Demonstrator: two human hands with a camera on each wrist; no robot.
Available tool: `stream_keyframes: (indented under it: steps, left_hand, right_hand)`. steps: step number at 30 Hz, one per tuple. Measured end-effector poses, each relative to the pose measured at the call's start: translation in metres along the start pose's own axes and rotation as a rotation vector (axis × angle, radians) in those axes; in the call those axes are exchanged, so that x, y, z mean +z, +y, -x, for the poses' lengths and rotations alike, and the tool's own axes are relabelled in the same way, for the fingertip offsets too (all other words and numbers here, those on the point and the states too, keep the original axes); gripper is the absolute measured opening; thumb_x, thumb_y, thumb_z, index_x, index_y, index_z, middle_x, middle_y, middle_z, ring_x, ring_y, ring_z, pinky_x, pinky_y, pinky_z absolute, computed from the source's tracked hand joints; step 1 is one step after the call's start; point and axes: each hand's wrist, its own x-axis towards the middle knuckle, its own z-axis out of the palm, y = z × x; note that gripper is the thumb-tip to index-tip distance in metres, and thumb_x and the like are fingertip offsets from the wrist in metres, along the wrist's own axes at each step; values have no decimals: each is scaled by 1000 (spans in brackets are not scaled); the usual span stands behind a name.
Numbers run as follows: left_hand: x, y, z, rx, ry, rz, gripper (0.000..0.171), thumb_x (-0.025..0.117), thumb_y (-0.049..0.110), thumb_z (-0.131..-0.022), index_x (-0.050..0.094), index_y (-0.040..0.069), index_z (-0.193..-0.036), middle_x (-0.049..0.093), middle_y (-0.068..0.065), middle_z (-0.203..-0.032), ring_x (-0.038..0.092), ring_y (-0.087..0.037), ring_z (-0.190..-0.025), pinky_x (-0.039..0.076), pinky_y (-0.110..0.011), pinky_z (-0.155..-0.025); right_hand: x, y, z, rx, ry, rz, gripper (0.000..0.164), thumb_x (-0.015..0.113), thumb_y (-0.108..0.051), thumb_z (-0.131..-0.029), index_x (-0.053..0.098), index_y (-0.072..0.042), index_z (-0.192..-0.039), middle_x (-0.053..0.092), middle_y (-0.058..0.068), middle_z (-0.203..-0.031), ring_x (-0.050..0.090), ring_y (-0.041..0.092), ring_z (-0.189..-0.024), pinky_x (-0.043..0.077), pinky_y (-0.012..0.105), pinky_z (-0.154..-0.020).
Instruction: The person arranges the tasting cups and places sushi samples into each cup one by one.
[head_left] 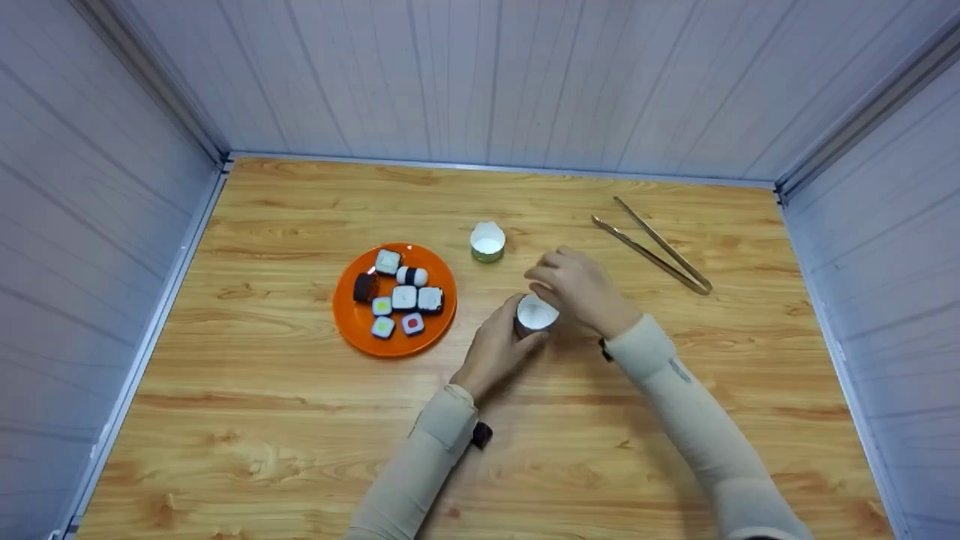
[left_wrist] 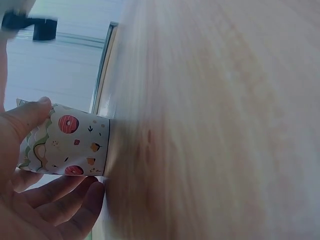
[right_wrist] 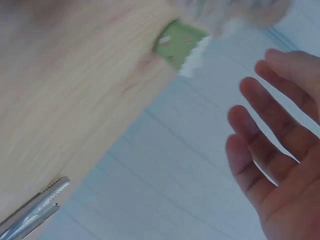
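Note:
My left hand holds a white paper baking cup upright on the wooden table. In the left wrist view, the thumb lies along one side of the cup and the fingers curve round the other. The cup's wall carries donut prints, and its top has a scalloped edge. My right hand is over the cup's upper right side in the head view. Its fingers are loosely bent and apart in the right wrist view, with nothing held in that hand.
A second paper cup, green outside and white inside, stands farther back. To the left is an orange plate bearing several sushi pieces. Metal tongs lie spread at the back right. Pale panel walls border the table.

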Motion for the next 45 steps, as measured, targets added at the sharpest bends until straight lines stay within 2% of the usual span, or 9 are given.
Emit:
stream_keyframes:
  steps: [6,12,22,25,31,38,42,45]
  left_hand:
    - [4,1,2,-11,-1,-3,62,75,33,-92,47,15,-144,57,-3,-136,53,-15,-123,44,-36,-102]
    - [3,-1,1,-5,19,-1,62,76,32,-91,48,15,-143,58,-3,-135,53,-15,-124,43,-36,-103]
    - [3,-1,1,-3,14,6,61,76,29,-91,48,15,-143,58,-3,-135,52,-14,-125,42,-35,-104]
    - [3,-1,1,0,16,1,60,76,28,-91,48,15,-143,58,-4,-135,53,-15,-124,43,-35,-103]
    - [1,0,1,7,23,-16,62,75,29,-92,47,13,-145,58,-6,-135,53,-17,-125,43,-36,-104]
    - [0,2,0,-43,-7,1,66,74,28,-93,43,12,-148,55,-5,-140,51,-17,-128,41,-36,-106]
    - [0,3,0,-60,-16,-2,65,75,30,-92,44,15,-147,55,-4,-139,51,-16,-128,41,-36,-106]
    - [0,3,1,-57,-14,-19,65,75,31,-91,45,14,-146,55,-5,-139,51,-16,-128,41,-36,-106]
  right_hand:
    - [-4,-21,41,16,35,28,15,80,-7,-84,76,-8,-98,62,6,-88,56,23,-77,49,34,-64]
    - [-1,-27,55,36,50,71,15,80,-6,-81,77,-9,-96,58,6,-86,53,22,-72,48,33,-60]
    - [0,-28,56,67,-6,64,12,79,-4,-81,76,-8,-91,57,4,-82,51,20,-70,45,33,-59]
    - [-1,-28,56,60,0,45,12,81,-3,-80,75,-9,-89,57,3,-82,51,20,-70,45,33,-60]
    - [-5,-27,55,3,76,50,12,80,-2,-80,73,-10,-85,59,4,-82,52,22,-69,46,35,-60]
    - [-20,-23,47,-41,192,51,8,72,1,-84,74,-4,-90,65,6,-85,56,24,-72,48,36,-61]
    - [-29,-11,35,-26,292,31,7,72,2,-86,75,-1,-91,68,9,-86,59,26,-75,51,37,-65]
    - [-27,4,25,4,337,56,5,73,1,-87,75,-2,-90,69,10,-86,60,29,-78,52,39,-69]
